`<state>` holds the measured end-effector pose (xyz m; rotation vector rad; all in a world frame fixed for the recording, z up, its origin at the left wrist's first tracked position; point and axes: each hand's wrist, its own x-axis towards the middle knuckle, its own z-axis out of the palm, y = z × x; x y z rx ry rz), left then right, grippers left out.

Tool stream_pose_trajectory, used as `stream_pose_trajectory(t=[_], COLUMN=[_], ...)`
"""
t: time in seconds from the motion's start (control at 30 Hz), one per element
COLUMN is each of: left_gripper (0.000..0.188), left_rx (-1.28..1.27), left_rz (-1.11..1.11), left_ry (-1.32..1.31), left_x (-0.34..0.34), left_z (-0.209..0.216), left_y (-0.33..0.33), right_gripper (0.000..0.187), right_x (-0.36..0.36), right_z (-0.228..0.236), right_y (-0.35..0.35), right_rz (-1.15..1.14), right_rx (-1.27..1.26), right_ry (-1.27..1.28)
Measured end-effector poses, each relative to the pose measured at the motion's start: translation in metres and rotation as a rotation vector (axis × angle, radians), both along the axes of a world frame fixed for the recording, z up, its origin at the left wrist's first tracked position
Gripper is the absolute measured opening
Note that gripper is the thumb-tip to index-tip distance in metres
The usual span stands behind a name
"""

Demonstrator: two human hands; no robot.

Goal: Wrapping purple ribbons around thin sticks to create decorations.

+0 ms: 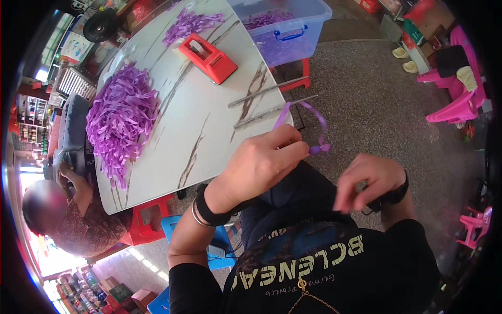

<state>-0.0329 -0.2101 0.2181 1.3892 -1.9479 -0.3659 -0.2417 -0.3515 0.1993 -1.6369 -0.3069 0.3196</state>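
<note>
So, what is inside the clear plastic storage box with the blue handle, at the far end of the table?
The clear plastic storage box holds purple ribbon strips, seen from above and through its wall. How deep they go, and whether anything lies beneath them, is hidden.

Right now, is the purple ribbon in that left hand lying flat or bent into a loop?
Looped: the purple ribbon arcs up from the left hand and back to a pinched waist.

Black top w/ long sleeves pushed up past the elbows; pale yellow lettering across the chest, thin gold chain w/ small pendant hanging below it. Left hand [261,162]: wide black band at the wrist plus a thin silver bangle just behind it. Right hand [368,180]: black strap round the wrist. Dark trousers between the hands.
</note>
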Motion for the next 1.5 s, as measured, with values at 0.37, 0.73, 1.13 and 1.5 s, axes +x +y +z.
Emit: stream_pose_trajectory(t=[0.37,0.73,1.13,1.5], left_gripper=[0.016,0.008,0.016,0.023], left_rx=[-0.162,-0.084,0.855,0.494], left_rz=[-0.052,-0.165,-0.735,-0.309], left_ry=[-0.272,-0.021,1.25,0.775], left_x=[-0.021,-0.041,-0.099,-0.061], left_z=[0.016,0.014,0.011,-0.013], left_y=[-0.016,-0.066,-0.123,-0.112], right_gripper=[0.025,0.019,0.013,0.015], right_x=[0.002,-0.03,-0.09,-0.071], right_z=[0.024,0.028,0.07,0.045], right_y=[-0.009,-0.031,-0.053,-0.049], right_rz=[-0.594,-0.713,-0.868,-0.891], right_rx=[0.139,0.085,-0.798,-0.023], right_ry=[0.095,0.09,-0.512,0.145])
